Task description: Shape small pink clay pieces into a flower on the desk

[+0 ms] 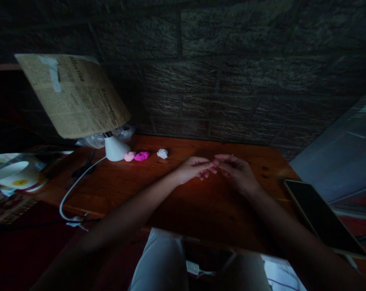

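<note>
My left hand [194,169] and my right hand [238,173] meet over the middle of the wooden table, with the thumbs and fingertips pinched together. Whatever sits between those fingertips is too small or hidden to make out. To the left of my hands lies a crumpled white lump [162,153], soft-looking like modelling clay. Farther left, a bright magenta lump [142,156] touches a pale pink lump [129,156] beside the lamp's foot. Neither hand touches these lumps.
A lamp [116,148] with a newsprint shade stands at the back left, its white cable [68,194] looping over the front edge. Dark scissors [83,167] and a paper tub [17,178] are further left. A dark-screened tablet [324,216] lies right on the wooden table [201,206].
</note>
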`<control>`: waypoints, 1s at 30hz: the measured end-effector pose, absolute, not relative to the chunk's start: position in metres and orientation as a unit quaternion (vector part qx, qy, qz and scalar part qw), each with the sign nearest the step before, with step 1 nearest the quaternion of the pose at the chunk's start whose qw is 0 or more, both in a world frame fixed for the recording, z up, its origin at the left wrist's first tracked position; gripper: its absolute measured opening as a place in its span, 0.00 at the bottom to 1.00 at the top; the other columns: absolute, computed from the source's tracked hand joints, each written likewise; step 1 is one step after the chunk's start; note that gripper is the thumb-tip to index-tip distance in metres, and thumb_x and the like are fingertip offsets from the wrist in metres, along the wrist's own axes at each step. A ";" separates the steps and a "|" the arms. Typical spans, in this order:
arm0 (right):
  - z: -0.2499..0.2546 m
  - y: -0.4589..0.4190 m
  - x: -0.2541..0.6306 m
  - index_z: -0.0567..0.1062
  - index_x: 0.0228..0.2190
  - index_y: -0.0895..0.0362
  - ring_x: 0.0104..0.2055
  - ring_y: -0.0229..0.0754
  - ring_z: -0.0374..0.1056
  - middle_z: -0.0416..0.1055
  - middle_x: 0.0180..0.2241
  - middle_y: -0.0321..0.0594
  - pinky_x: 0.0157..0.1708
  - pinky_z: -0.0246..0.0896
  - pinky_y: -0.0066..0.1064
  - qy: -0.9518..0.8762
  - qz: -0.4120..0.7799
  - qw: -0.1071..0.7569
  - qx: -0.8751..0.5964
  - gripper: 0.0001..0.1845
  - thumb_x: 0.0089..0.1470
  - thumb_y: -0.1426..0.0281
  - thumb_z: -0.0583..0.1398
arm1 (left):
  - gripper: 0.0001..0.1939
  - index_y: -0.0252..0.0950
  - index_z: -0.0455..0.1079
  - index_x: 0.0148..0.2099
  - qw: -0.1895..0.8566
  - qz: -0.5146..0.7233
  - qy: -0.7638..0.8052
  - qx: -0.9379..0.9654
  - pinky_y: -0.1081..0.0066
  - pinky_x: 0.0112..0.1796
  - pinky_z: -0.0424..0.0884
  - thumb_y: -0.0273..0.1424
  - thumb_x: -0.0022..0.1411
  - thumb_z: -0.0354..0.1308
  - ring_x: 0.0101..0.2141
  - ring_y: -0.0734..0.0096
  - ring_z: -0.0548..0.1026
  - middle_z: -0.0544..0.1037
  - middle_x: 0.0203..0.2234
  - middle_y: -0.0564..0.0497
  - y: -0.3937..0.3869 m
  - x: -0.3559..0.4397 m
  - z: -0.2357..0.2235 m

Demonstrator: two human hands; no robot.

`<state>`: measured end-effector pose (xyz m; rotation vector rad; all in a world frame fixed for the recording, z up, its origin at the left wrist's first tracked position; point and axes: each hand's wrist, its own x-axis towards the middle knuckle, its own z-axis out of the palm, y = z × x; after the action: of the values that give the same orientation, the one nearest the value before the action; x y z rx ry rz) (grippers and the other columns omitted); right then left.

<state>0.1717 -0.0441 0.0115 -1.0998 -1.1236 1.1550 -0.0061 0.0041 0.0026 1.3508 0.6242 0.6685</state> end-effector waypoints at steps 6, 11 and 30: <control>0.014 -0.045 0.171 0.82 0.35 0.53 0.28 0.36 0.65 0.78 0.31 0.39 0.27 0.56 0.30 -0.493 0.477 0.552 -0.474 0.21 0.38 0.58 0.73 | 0.29 0.31 0.77 0.41 0.675 0.301 0.276 0.615 0.77 0.25 0.63 0.52 0.50 0.68 0.25 0.80 0.70 0.80 0.33 0.46 0.002 -0.005 0.004; 0.014 -0.046 0.173 0.82 0.37 0.53 0.28 0.36 0.65 0.78 0.32 0.39 0.27 0.56 0.30 -0.503 0.481 0.548 -0.463 0.21 0.40 0.58 0.72 | 0.26 0.31 0.77 0.38 0.665 0.305 0.271 0.626 0.77 0.25 0.63 0.51 0.51 0.67 0.25 0.79 0.69 0.80 0.32 0.46 0.001 -0.005 0.006; 0.017 -0.046 0.171 0.82 0.38 0.50 0.23 0.31 0.54 0.78 0.34 0.37 0.21 0.46 0.27 -0.450 0.555 0.574 -0.400 0.19 0.40 0.65 0.73 | 0.23 0.30 0.75 0.43 0.742 0.292 0.249 0.550 0.76 0.25 0.62 0.46 0.55 0.68 0.24 0.80 0.70 0.80 0.32 0.46 0.006 -0.006 0.000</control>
<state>0.1712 -0.0464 0.0167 -0.9373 -1.0540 1.2999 -0.0058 0.0058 0.0003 1.2065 0.5464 0.6394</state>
